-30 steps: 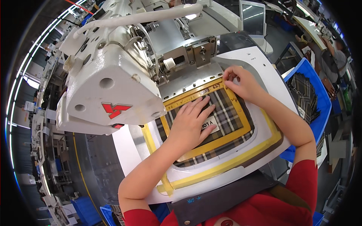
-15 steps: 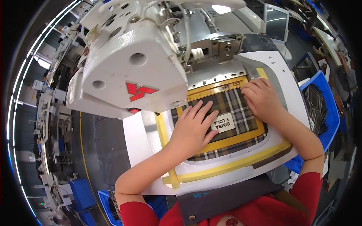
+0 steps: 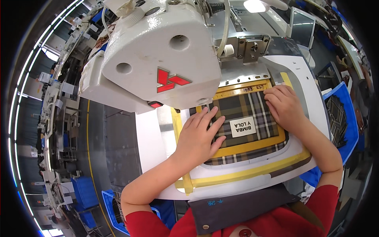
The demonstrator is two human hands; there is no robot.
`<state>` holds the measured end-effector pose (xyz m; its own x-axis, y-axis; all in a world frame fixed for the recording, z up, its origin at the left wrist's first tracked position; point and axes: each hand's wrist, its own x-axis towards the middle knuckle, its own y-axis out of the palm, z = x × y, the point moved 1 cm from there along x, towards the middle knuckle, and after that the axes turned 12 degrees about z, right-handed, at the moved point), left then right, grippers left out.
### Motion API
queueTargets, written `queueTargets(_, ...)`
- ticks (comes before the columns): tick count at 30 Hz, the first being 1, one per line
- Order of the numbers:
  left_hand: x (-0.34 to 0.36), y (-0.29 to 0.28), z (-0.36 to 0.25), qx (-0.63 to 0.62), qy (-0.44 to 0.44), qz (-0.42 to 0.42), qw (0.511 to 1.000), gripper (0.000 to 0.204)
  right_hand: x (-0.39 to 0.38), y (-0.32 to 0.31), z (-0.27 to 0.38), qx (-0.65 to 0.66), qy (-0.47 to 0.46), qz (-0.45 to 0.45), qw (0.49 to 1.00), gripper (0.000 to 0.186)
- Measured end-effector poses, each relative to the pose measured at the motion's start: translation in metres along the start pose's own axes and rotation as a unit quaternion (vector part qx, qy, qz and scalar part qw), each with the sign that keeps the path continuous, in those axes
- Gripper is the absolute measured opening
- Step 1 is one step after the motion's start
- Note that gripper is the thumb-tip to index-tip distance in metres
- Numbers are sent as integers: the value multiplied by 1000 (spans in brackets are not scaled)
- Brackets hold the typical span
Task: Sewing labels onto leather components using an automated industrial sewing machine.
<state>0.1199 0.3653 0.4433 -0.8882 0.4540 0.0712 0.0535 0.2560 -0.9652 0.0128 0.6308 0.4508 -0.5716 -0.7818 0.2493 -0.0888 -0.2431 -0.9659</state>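
A plaid fabric piece (image 3: pixel 227 107) in grey, brown and white lies flat inside a yellow clamp frame (image 3: pixel 252 146) beneath the sewing machine's white head. A white rectangular label (image 3: pixel 242 126) with dark lettering sits on the fabric. My left hand (image 3: pixel 199 136) rests on the fabric's left part and the frame's left side, fingers stretched and thumb beside the label. At the right side of the frame, my right hand (image 3: pixel 287 106) lies with its fingertips on the fabric's upper right corner, fingers slightly bent. I see nothing held in either hand. The left side of the frame is partly hidden.
The white machine head (image 3: pixel 162 59) looms close above the left hand. A metal clamp plate (image 3: pixel 244 76) borders the frame's far side. Yellow tape (image 3: pixel 229 179) edges the white work board. Blue bins stand right (image 3: pixel 349 130) and lower left (image 3: pixel 114 213); the right one contains plaid pieces.
The view has shifted, moving the machine and frame within the picture. My left hand has slid slightly left over the fabric, leaving the label fully uncovered. My right hand stays at the frame's right side.
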Motion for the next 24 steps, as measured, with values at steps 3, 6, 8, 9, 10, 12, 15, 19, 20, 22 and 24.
queueTargets(3,0,0,-1,-3,-2,1,1000,49,-1,0,-1,-11,-3,1,1000,16)
queueTargets(6,1,1,-2,-2,-7,7,1000,48,-2,1,-2,-12,-6,-3,1000,17)
queueTargets(8,1,1,-2,-1,-8,9,1000,48,-2,1,-3,-13,-10,-5,1000,17)
queueTargets(9,1,1,-2,-1,-7,12,1000,49,-3,1,-4,-14,-12,-5,1000,17)
queueTargets(10,1,2,-3,-1,-6,13,1000,49,-3,2,-4,-14,-10,-5,1000,17)
queueTargets(12,1,2,-3,1,-15,22,1000,49,-4,2,-6,4,-22,-6,1000,18)
queueTargets(15,0,1,-5,20,-32,37,999,49,-3,6,-7,13,-30,-8,999,18)
queueTargets(19,0,-2,-5,26,-51,51,997,46,-2,10,-10,24,-46,-8,999,17)
queueTargets(20,1,-2,-5,28,-56,54,997,45,-2,11,-11,25,-54,-12,998,16)
queueTargets(22,2,-2,-5,37,-61,58,996,45,-1,12,-12,23,-59,-13,998,15)
queueTargets(24,5,-2,-7,43,-71,52,995,44,-1,13,-14,22,-65,-15,998,14)
